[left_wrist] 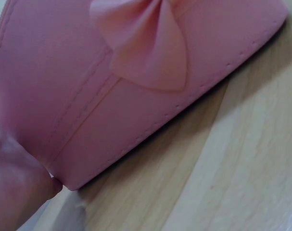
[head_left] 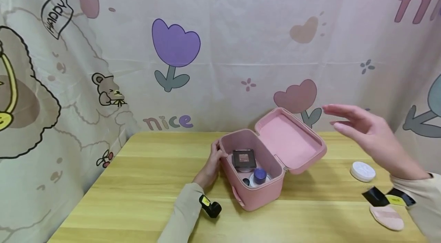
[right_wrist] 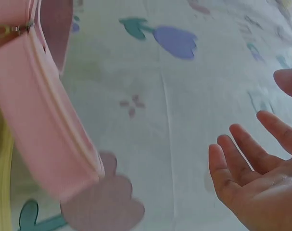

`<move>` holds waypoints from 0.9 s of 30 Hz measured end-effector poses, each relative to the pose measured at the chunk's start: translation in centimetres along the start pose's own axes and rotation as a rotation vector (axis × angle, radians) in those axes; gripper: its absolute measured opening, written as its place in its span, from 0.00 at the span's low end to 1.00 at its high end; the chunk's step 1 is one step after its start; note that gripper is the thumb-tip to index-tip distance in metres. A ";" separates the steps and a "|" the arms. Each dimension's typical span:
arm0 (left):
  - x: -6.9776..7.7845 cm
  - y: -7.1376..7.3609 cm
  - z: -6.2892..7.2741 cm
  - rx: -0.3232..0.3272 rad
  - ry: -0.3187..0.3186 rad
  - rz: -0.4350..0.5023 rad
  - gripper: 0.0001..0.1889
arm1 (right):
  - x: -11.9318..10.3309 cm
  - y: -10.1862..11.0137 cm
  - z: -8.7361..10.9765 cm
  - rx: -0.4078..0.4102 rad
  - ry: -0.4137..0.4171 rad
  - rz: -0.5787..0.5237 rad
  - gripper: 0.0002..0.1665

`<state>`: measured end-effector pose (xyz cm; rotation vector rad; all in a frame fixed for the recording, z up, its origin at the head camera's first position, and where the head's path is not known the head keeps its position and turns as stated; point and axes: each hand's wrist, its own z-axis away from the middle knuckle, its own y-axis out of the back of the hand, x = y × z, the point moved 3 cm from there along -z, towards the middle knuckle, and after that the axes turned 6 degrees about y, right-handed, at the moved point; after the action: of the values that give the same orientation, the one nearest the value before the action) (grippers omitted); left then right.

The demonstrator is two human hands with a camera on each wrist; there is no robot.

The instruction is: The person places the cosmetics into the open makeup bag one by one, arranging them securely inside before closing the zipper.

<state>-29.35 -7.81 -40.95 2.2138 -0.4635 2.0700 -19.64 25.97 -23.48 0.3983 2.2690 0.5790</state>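
Observation:
A pink makeup case (head_left: 253, 199) stands on the table with its lid (head_left: 289, 139) swung open to the right. My left hand (head_left: 211, 166) grips the case at its far left corner. In the left wrist view a bow (left_wrist: 150, 53) shows on its side, with my hand at the case's end. Inside lie a dark square makeup palette (head_left: 244, 158), a small jar with a blue lid (head_left: 260, 175) and a small black round piece (head_left: 246, 181). My right hand (head_left: 370, 134) hovers right of the lid, fingers spread apart and holding nothing, as the right wrist view also shows.
On the table's right side lie a round white compact (head_left: 363, 171) and, nearer me, a pink powder puff (head_left: 386, 218) partly under the right wrist camera. A printed cloth (head_left: 220, 44) hangs behind the wooden table (head_left: 138, 197).

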 end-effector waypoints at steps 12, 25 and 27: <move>0.0 0.1 0.0 -0.008 0.012 0.008 0.38 | 4.8 4.0 4.6 -0.021 0.011 -0.152 0.38; 0.2 0.0 0.1 -0.001 0.007 -0.011 0.40 | 10.1 6.3 7.9 -0.470 0.463 -0.730 0.52; 0.2 0.0 0.1 -0.004 0.003 -0.013 0.40 | 11.6 6.5 8.7 -0.577 0.491 -0.758 0.54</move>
<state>-29.24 -7.87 -40.75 2.2049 -0.4509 2.0645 -20.36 39.15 -32.35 -0.9358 2.3093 0.9294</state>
